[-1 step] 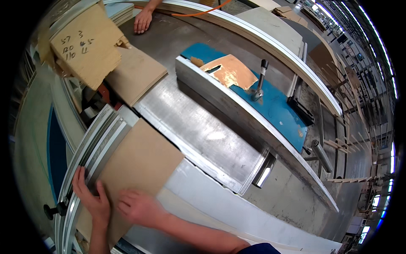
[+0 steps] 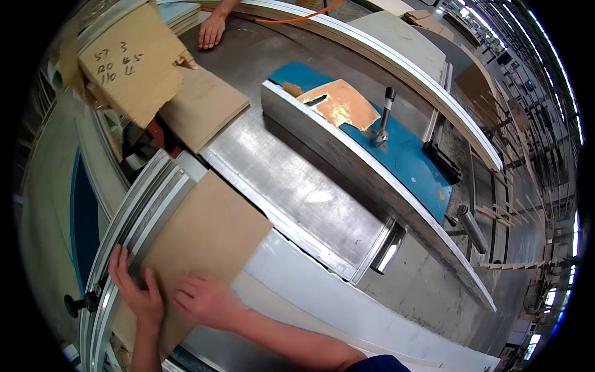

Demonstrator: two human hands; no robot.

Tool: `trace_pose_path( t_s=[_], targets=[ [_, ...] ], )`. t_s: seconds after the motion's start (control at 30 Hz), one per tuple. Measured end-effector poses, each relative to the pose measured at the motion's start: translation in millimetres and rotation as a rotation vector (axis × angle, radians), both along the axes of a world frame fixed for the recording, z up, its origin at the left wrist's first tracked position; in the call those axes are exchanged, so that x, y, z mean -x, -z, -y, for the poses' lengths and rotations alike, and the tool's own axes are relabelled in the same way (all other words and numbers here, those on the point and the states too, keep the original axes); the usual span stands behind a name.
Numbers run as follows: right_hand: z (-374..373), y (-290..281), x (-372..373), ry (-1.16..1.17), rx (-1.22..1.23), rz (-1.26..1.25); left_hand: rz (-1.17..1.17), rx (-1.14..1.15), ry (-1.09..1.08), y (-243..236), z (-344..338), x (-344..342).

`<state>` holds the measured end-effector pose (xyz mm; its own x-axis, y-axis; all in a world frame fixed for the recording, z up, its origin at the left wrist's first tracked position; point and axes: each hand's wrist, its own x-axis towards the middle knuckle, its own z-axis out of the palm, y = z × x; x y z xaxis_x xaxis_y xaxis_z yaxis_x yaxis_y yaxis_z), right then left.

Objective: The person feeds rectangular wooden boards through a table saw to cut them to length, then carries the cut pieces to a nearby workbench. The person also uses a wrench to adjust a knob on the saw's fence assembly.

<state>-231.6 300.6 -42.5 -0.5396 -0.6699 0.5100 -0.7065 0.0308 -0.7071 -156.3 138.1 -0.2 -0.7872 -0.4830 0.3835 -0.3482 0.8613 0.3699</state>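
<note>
Metal tabletop (image 2: 297, 180): looks slick, so anything lying loose on it could skate if bumped. Rail (image 2: 144, 214): runs along the board's left edge; can't tell if they touch all the way, and a gap there or grit in between would let the board sit crooked. Board (image 2: 214, 229): flat under both hands, left of the metal tabletop, far corner right at the seam; that corner could snag or chip if the board gets pushed across unevenly. Stack (image 2: 207, 102): ahead of the board, near the rail's far end; edges could get knocked if the board swings that way. Left hand (image 2: 136, 294): fingers released, spread over the rail, thumb side by the board; pinch risk if the board shifts into the rail. Right hand (image 2: 204, 301): fingers bent on the board, can't tell if they grip or just press; lopsided pressure could twist it. Co-worker's hand (image 2: 212, 31): fingers down on the far side, gripping nothing visible; exposed if stock slides over there.
</note>
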Motion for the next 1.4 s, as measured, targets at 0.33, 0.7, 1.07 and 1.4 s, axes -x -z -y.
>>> trace_pose_path(
  t_s=[0.33,0.7,1.07,1.4],
  targets=[
    [0.3,-16.0,-1.9,0.032,0.133,0.021,0.503,-0.078,0.084,-17.2,1.3,-238.4],
    [-5.0,-23.7,-5.1,0.03,0.311,-0.072,0.412,-0.043,0.078,-4.7,-15.4,-213.8],
    [-6.6,-21.4,-1.0,0.064,0.358,-0.05,0.323,-0.042,0.088,2.2,-51.7,-126.2],
    [-6.2,-17.3,1.4,0.092,0.353,-0.033,0.301,-0.004,0.106,7.5,-60.6,-95.2]
  ],
)
